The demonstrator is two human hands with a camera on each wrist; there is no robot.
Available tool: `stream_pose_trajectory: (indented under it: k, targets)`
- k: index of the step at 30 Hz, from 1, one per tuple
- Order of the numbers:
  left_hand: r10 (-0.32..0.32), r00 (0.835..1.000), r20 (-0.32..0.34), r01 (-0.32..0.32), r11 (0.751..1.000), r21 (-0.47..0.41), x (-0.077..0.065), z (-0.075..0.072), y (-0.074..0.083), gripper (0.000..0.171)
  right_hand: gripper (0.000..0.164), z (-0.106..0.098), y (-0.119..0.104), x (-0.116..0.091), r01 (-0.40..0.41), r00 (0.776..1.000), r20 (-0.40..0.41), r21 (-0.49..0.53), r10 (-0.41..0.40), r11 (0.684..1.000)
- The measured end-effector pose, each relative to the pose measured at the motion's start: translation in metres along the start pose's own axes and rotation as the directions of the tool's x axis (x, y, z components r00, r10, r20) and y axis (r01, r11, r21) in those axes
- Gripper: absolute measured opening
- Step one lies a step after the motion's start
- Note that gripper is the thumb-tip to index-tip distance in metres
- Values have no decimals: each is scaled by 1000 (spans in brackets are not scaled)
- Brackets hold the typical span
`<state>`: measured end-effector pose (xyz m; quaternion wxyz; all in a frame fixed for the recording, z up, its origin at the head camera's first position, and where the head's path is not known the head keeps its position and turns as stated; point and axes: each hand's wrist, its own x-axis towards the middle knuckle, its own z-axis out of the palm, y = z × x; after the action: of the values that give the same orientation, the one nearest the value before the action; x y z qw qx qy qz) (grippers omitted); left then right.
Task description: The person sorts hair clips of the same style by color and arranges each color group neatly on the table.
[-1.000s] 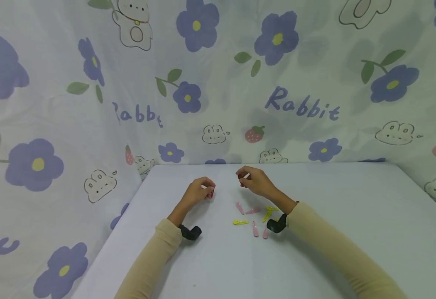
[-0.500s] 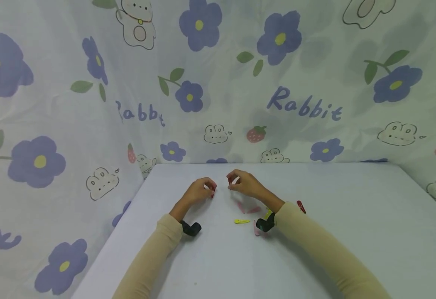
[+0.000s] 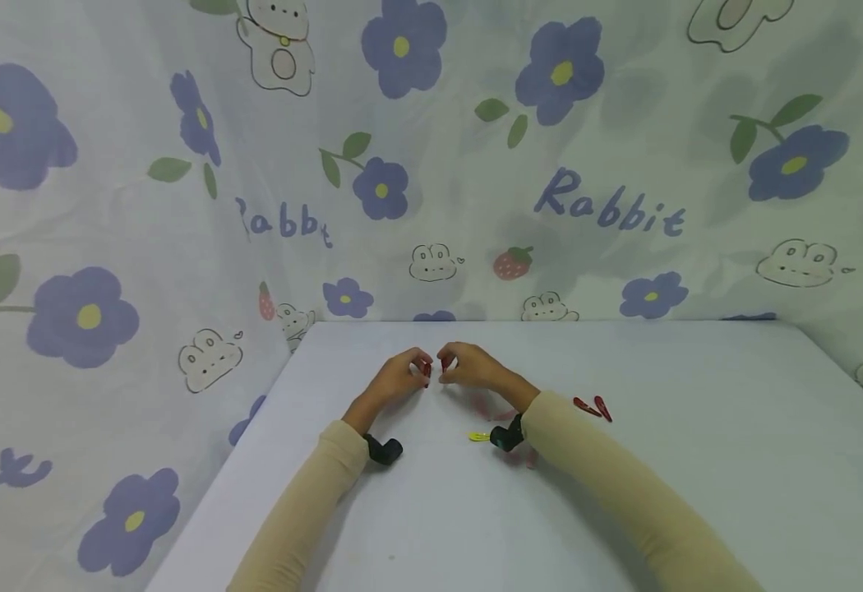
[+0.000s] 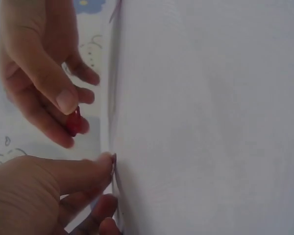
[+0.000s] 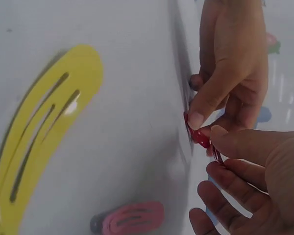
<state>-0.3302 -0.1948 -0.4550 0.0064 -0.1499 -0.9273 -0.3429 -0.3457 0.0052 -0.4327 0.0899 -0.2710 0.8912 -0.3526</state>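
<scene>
My left hand (image 3: 400, 378) pinches a red snap hair clip (image 5: 197, 136) between thumb and fingertips, a little above the white table. Close on its right, my right hand (image 3: 473, 367) pinches another red snap hair clip (image 4: 74, 122) by thumb and fingers. The two hands face each other with a narrow gap in the head view. In the right wrist view the two clips appear almost to meet; whether they touch I cannot tell. Fingers partly cover both clips.
A yellow hair clip (image 3: 479, 437) lies before the hands. Pink hair clips (image 5: 137, 218) lie partly hidden under my right wrist, which wears a black camera (image 3: 507, 436). Two red hair clips (image 3: 603, 409) lie right of the right sleeve. Patterned cloth walls (image 3: 431, 164) enclose the table.
The right hand has moved left, up close to the left hand, which stays nearly in place. Two red clips have come into view beyond the right sleeve, while the wrist now covers more clips.
</scene>
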Motion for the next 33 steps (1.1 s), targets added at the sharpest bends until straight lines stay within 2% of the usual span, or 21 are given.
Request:
stream_pose_trajectory:
  k: [6, 14, 18, 22, 28, 33]
  targets:
    - [21, 1000, 15, -21, 999, 48, 3, -1, 0, 29, 41, 9, -1, 5, 39, 999, 16, -31, -38, 999]
    - [-10, 999, 49, 7, 999, 48, 3, -2, -6, 31, 38, 16, 5, 6, 64, 998, -14, -170, -68, 983]
    - [-20, 999, 49, 19, 1000, 22, 0, -4, -7, 35, 47, 17, 4, 7, 64, 997, -20, -158, -68, 985]
    - [-25, 998, 61, 26, 1000, -5, -3, -4, -6, 43, 52, 17, 2, 5, 22, 999, -28, -177, -28, 984]
    - [9, 999, 39, -9, 1000, 2, -7, -1, -7, 47, 34, 15, 4, 5, 24, 999, -31, -216, -32, 976]
    - [-7, 999, 33, 7, 1000, -14, -9, 2, -11, 47, 48, 10, 10, 4, 40, 999, 15, -202, -38, 979]
